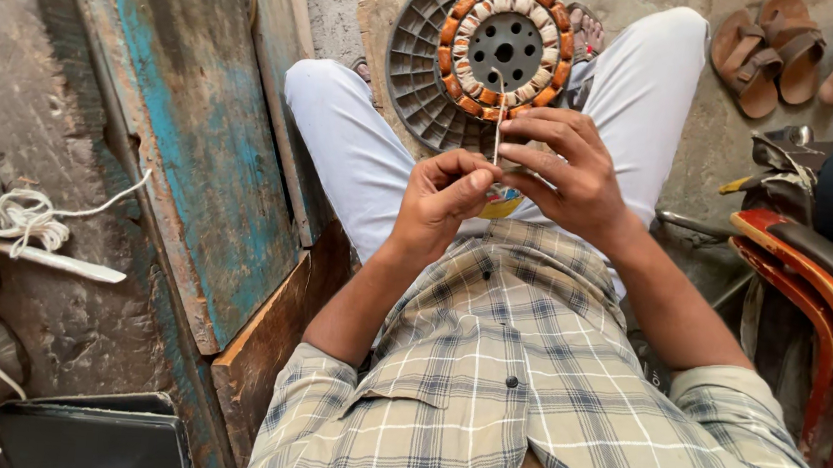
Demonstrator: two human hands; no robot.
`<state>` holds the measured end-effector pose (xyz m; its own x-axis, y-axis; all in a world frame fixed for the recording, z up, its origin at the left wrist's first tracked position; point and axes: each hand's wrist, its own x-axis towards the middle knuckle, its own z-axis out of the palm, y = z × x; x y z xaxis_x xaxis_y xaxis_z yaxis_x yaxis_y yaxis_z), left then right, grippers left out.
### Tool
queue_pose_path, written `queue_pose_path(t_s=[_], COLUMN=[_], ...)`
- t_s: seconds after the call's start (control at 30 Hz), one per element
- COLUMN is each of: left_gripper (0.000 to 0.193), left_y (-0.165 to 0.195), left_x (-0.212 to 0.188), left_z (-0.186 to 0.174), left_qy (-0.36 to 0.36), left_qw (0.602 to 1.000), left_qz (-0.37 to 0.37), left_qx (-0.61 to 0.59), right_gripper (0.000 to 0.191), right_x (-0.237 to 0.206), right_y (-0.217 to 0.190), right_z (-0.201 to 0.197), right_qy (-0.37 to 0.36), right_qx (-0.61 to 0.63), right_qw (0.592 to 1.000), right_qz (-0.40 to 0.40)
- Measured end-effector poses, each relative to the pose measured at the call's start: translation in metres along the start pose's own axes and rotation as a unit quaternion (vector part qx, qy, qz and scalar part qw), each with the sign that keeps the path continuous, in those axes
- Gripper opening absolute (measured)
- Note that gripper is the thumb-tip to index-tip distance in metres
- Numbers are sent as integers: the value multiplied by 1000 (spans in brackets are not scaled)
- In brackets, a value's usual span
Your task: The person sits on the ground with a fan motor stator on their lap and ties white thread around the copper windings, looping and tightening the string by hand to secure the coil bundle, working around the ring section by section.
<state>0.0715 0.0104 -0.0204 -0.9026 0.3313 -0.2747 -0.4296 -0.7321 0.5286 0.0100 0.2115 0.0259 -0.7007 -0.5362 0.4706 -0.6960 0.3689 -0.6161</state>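
A thin wire lead is held taut w/ both hands over the lap: the left hand has its fingers pressed together, pinching the lower end of the lead at approx. 6 o'clock, while the right hand is curled round it just beside, fingertips closed on the strand a little higher. The lead runs up toward 12 o'clock to a wound stator, a ring of copper coils w/ pale insulation round a grey perforated hub, which is rested on a dark finned disc laid across the knees. Risk no. 1, as judged: the strand is fine, so it could be kinked or snapped at the coil end if too much pull is applied, & the enamel could be scraped where it is dragged over the ring's edge. Risk no. 2: stator & disc are only balanced on the legs, not clamped, so a tug toward 6 o'clock could tip them off onto the concrete floor. Risk no. 3: grip is by fingertips only; a slip could let the lead spring back & loosen the neighbouring turns.
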Motion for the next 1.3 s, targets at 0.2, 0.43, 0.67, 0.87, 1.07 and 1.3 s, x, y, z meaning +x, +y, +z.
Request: queue_pose_path(t_s=[0.2, 0.43, 0.67, 0.87, 1.07, 1.3], left_gripper=[16, 37, 23, 14, 31, 25], left_y=[11, 39, 52, 43, 56, 68], left_x=[8, 3, 1, 20, 44, 61], left_z=[1, 24, 22, 27, 32, 37], left_qy=[-40, 25, -38, 55, 69, 17], left_qw=[993, 993, 973, 779, 585, 522], left_qz=[-54, 76, 114, 291, 387, 358], left_qx=[-95, 90, 197, 552, 709, 774], right_gripper=[24, 9, 13, 16, 14, 14], right_x=[8, -22, -93, -163, -213, -222], right_y=[4, 19, 33, 5, -9, 2], right_z=[11, 13, -21, -38, -17, -2], right_qy=[51, 31, 265, 260, 88, 4], right_qx=[-41, 202, 443, 548, 454, 331], right_qw=[998, 977, 840, 761, 781, 768], right_qz=[-17, 63, 168, 229, 420, 547])
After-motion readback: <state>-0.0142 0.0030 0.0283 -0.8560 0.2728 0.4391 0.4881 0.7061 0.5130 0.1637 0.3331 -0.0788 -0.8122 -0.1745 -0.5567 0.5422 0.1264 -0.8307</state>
